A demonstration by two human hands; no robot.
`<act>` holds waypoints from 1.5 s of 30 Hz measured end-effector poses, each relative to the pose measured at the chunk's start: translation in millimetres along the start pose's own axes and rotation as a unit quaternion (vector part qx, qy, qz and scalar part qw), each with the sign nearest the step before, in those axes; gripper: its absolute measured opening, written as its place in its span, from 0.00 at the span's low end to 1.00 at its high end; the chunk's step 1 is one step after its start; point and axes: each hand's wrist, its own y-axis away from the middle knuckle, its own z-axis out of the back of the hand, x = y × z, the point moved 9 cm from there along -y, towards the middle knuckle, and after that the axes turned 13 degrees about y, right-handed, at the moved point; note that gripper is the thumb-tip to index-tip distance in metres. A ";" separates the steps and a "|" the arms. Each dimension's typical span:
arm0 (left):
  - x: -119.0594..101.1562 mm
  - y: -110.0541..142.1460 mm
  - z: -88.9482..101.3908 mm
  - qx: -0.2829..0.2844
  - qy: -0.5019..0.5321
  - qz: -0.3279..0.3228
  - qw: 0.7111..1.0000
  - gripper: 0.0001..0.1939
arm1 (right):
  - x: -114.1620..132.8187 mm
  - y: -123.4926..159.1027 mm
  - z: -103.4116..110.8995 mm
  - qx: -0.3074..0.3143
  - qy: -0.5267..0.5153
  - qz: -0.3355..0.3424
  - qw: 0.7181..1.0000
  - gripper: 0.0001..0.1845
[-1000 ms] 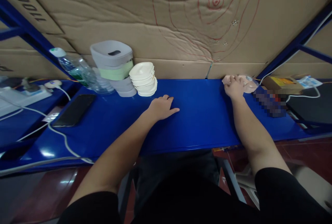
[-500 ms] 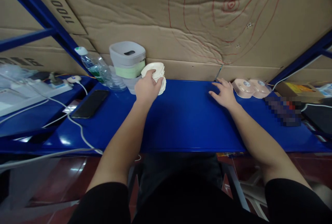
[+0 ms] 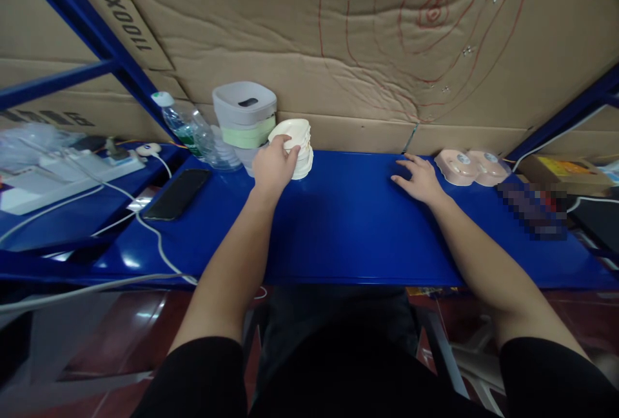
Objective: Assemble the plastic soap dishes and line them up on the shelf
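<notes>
My left hand (image 3: 273, 165) reaches to a stack of cream shallow dishes (image 3: 296, 139) at the back of the blue shelf (image 3: 348, 224); its fingers curl over the top dish's near rim. My right hand (image 3: 418, 179) lies flat on the shelf with fingers spread and holds nothing. Two pink lidded dishes (image 3: 471, 166) sit just right of that hand, apart from it.
A stack of grey and green tubs (image 3: 244, 118) and a plastic water bottle (image 3: 191, 129) stand left of the cream dishes. A black phone (image 3: 176, 193), white cables (image 3: 145, 237) and a power strip (image 3: 72, 166) lie at left. Cardboard (image 3: 367, 37) backs the shelf; a box (image 3: 561, 173) sits at right.
My left hand has gone from the shelf's middle up to the cream stack and gripped the top dish. My right hand left the pink dishes and settled flat further left.
</notes>
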 end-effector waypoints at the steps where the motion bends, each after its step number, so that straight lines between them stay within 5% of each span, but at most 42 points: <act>1: 0.1 -0.6 0.1 -0.001 0.004 -0.007 1.000 0.23 | 0.9 0.0 -0.1 0.001 -0.001 0.002 1.000 0.34; 9: -11.9 2.1 3.8 -0.029 0.034 -0.076 0.996 0.18 | 0.4 -0.1 -0.3 0.006 -0.001 0.001 1.000 0.33; 15: -40.8 18.2 -3.4 0.008 0.033 -0.119 0.992 0.17 | 2.3 0.4 2.6 -0.007 -0.006 0.005 1.000 0.35; 20: -64.5 44.7 -46.2 0.132 0.016 -0.158 0.978 0.18 | 6.5 0.0 1.4 0.005 -0.004 0.022 1.000 0.37; 25: -79.8 77.4 -94.9 0.304 -0.009 -0.225 0.926 0.17 | 17.4 1.2 2.5 0.016 -0.044 0.071 0.996 0.37; 28: -79.1 89.2 -107.5 0.376 -0.001 -0.233 0.897 0.16 | 32.3 4.1 1.9 0.033 -0.084 0.126 0.988 0.33; 31: -73.2 87.9 -109.9 0.392 -0.014 -0.210 0.896 0.18 | 48.6 8.0 -5.7 0.081 -0.108 0.176 0.975 0.27; 35: -67.6 63.2 -88.6 0.306 -0.025 -0.192 0.932 0.20 | 65.0 11.9 -9.4 0.104 -0.119 0.224 0.962 0.22; 39: -50.5 21.0 -12.9 0.050 -0.016 -0.171 0.984 0.19 | 79.7 16.5 -4.1 0.094 -0.136 0.263 0.950 0.21; 42: -16.8 4.2 49.5 -0.136 -0.020 -0.096 0.986 0.25 | 86.7 19.2 -3.1 0.094 -0.130 0.273 0.948 0.22; 45: 11.2 -2.3 80.3 -0.216 -0.021 -0.063 0.974 0.41 | 87.5 19.2 -3.8 0.087 -0.122 0.273 0.950 0.22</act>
